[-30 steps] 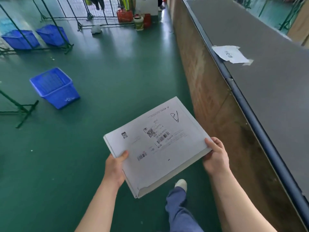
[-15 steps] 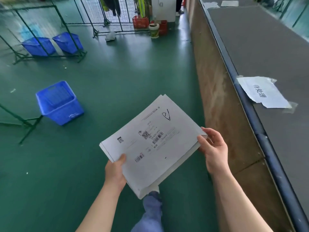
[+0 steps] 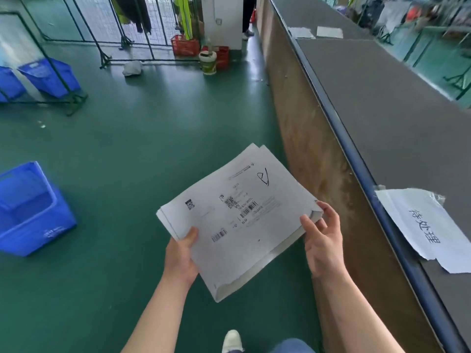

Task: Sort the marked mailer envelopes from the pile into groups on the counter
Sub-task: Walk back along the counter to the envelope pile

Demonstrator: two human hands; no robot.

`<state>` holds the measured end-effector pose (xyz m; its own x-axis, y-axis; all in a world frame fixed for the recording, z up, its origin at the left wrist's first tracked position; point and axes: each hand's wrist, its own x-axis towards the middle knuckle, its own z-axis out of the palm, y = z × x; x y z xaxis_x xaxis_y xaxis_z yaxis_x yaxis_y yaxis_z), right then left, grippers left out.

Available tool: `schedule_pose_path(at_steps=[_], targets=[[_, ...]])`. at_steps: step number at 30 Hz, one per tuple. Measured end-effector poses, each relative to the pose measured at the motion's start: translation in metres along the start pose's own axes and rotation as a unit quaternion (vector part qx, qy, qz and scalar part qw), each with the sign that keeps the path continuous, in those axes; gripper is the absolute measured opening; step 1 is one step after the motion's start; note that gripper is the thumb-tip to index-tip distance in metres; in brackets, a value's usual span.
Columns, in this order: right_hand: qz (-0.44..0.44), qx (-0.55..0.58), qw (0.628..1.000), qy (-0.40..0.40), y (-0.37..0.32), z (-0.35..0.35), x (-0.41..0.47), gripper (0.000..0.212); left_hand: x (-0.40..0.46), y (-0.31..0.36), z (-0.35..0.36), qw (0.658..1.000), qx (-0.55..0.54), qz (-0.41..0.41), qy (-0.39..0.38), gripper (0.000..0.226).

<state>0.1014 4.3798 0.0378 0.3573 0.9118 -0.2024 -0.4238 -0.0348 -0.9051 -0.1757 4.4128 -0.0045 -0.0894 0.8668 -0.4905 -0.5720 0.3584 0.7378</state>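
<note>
I hold a stack of white mailer envelopes (image 3: 237, 220) flat above the green floor. The top one carries barcodes, a QR code and a hand-drawn black mark near its far corner. My left hand (image 3: 181, 253) grips the stack's near-left edge, thumb on top. My right hand (image 3: 321, 240) is at the right edge, its fingertips pinching the corner. The long grey counter (image 3: 397, 118) runs along my right, with a taped white paper label (image 3: 428, 228) bearing handwritten characters close beside my right hand.
A blue rail (image 3: 356, 154) edges the counter above a brown side panel. Two more paper labels (image 3: 316, 32) lie far down the counter. A blue bin (image 3: 30, 210) sits on the floor at left, two more (image 3: 48, 76) behind green fencing. A white bucket (image 3: 208, 62) and red crates stand ahead.
I have walked forward along the counter; the nearest paper label has come up close beside my right hand. My right hand's fingers have shifted to pinch the stack's right corner.
</note>
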Motion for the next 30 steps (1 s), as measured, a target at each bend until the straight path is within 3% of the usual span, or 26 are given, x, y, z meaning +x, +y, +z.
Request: schedule_pose_path(at_steps=[3,6,10,12,16,19,22,24,26,28,30], targets=[[-0.006,-0.006,1.0,0.028,-0.009,0.0,0.06,0.08,0.054,0.012,0.037,1.0,0.004,-0.013,-0.007,0.032],[-0.044,-0.086,0.995,0.026,-0.014,0.008,0.128,0.082,0.118,0.015,0.082,1.0,0.009,-0.02,-0.006,0.03],[-0.033,-0.124,0.991,0.039,-0.01,0.016,0.239,0.027,0.217,0.02,0.162,0.999,0.023,-0.036,-0.025,0.035],[-0.009,-0.144,0.988,0.054,-0.011,0.025,0.297,0.014,0.266,0.033,0.209,0.998,0.043,-0.037,-0.038,0.035],[0.029,-0.148,0.989,0.013,-0.04,0.054,0.4,0.016,0.345,0.087,0.289,0.997,0.073,-0.014,-0.029,0.044],[0.05,-0.147,0.988,-0.015,-0.071,0.066,0.482,0.019,0.392,0.125,0.34,0.997,0.068,-0.011,-0.047,0.032],[0.071,-0.164,0.983,-0.035,-0.102,0.072,0.562,0.034,0.443,0.156,0.373,0.997,0.074,0.004,-0.016,0.034],[0.103,-0.199,0.973,-0.056,-0.119,0.066,0.616,0.033,0.482,0.176,0.385,0.995,0.102,0.013,0.006,0.033],[0.118,-0.289,0.945,-0.099,-0.132,0.055,0.664,0.03,0.515,0.193,0.387,0.987,0.152,0.041,0.024,0.029],[0.138,-0.43,0.878,-0.16,-0.14,0.059,0.718,0.031,0.556,0.209,0.396,0.966,0.245,0.081,0.01,0.024],[0.156,-0.521,0.81,-0.221,-0.143,0.087,0.769,0.019,0.602,0.223,0.415,0.92,0.372,0.118,-0.033,0.023]])
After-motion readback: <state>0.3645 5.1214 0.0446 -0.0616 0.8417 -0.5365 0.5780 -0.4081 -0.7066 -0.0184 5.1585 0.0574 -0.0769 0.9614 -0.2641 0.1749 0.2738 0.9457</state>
